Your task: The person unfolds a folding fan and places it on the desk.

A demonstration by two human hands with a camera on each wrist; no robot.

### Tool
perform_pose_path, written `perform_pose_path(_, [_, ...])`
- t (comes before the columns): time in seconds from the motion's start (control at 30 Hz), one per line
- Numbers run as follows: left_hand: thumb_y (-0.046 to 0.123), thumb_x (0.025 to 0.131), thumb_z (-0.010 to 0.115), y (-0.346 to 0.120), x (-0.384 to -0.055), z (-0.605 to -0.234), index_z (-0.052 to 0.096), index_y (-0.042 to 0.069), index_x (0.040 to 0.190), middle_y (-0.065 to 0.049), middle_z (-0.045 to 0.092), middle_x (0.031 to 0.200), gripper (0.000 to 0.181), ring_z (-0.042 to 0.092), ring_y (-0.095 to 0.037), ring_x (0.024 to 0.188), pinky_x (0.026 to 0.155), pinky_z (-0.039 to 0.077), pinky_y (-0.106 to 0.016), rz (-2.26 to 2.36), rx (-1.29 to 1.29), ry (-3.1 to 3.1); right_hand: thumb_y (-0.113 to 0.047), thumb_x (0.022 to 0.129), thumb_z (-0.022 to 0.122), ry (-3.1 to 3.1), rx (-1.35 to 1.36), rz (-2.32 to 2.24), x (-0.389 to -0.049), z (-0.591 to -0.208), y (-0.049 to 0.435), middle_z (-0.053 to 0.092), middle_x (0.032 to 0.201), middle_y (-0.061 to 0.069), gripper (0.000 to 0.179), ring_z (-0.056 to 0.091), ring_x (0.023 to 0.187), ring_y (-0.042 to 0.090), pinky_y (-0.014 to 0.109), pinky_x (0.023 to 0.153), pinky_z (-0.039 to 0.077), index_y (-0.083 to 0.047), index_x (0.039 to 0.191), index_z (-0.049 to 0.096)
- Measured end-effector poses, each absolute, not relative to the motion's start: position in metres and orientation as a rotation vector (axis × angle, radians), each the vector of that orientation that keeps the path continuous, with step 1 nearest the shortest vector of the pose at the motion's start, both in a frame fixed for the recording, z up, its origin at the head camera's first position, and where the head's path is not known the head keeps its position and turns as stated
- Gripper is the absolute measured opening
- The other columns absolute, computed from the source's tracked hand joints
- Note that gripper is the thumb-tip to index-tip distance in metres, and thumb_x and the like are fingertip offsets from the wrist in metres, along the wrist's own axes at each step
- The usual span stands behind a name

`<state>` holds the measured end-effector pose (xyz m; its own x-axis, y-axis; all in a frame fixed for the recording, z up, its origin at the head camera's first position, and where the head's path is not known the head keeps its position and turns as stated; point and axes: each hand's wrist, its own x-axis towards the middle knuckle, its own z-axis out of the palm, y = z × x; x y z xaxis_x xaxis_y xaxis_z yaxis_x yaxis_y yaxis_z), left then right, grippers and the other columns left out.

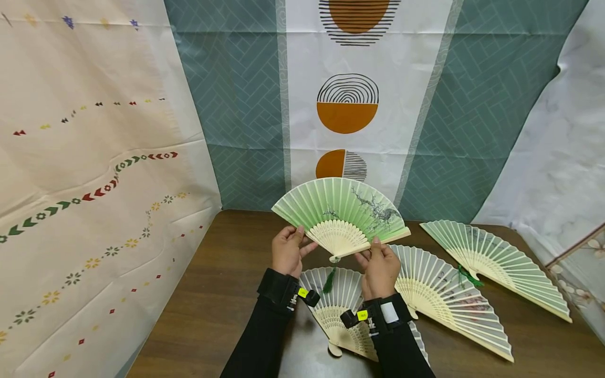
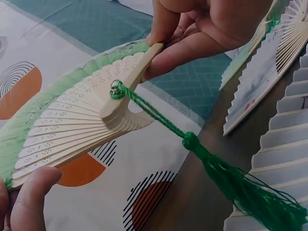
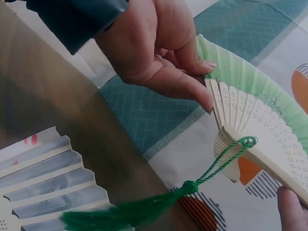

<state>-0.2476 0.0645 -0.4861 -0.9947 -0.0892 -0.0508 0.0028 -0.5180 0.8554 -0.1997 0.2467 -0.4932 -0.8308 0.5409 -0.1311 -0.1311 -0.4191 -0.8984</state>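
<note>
A spread green folding fan [image 1: 326,205] with a dark branch print is held up over the table. My left hand [image 1: 287,253] pinches its left edge between thumb and fingers. On the other side my right hand [image 1: 383,270] grips the lower right guard stick, thumb on top. The pale pierced ribs [image 2: 77,113] meet at a pivot low between the hands. From that pivot hangs a green tassel [image 1: 329,281] on a looped cord. In the left wrist view the left thumb [image 2: 33,202] shows at the bottom left, with the right hand [image 2: 216,29] at the top.
Below the hands lies a spread whitish fan [image 1: 340,289], partly covered by the right forearm. Another whitish fan [image 1: 446,294] with a reddish print lies to its right. Farther back right is a pale green fan [image 1: 501,257]. A patterned curtain [image 1: 246,131] hangs behind the brown table [image 1: 203,294].
</note>
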Motion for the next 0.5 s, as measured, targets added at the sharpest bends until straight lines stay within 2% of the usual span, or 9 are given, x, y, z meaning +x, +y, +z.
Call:
perform_pose_path(0.27, [-0.001, 0.118, 0.056, 0.0669, -0.2468, -0.4851, 0.066, -0.002, 0.105, -0.003, 0.065, 0.091, 0.017, 0.075, -0.014, 0.084, 0.072, 0.073, -0.028, -2.692, 0.126, -1.474, -0.022, 0.122, 0.054, -1.317, -0.575, 2.283, -0.2, -0.4924, 0.2459, 0.072, 0.097, 0.003, 0.033, 0.082, 0.085, 0.009, 0.025, 0.077, 0.072, 0.009, 0.127, 0.064])
perform_pose_path(0.5, [-0.001, 0.117, 0.056, 0.0693, -0.247, -0.4859, 0.062, 0.002, 0.096, -0.003, 0.059, 0.091, 0.023, 0.07, -0.014, 0.081, 0.072, 0.073, -0.029, -2.709, 0.174, -1.385, -0.02, 0.122, 0.053, -1.257, -0.572, 2.297, -0.2008, -0.4922, 0.2458, 0.072, 0.1, 0.005, 0.031, 0.083, 0.088, 0.011, 0.024, 0.076, 0.072, 0.009, 0.12, 0.063])
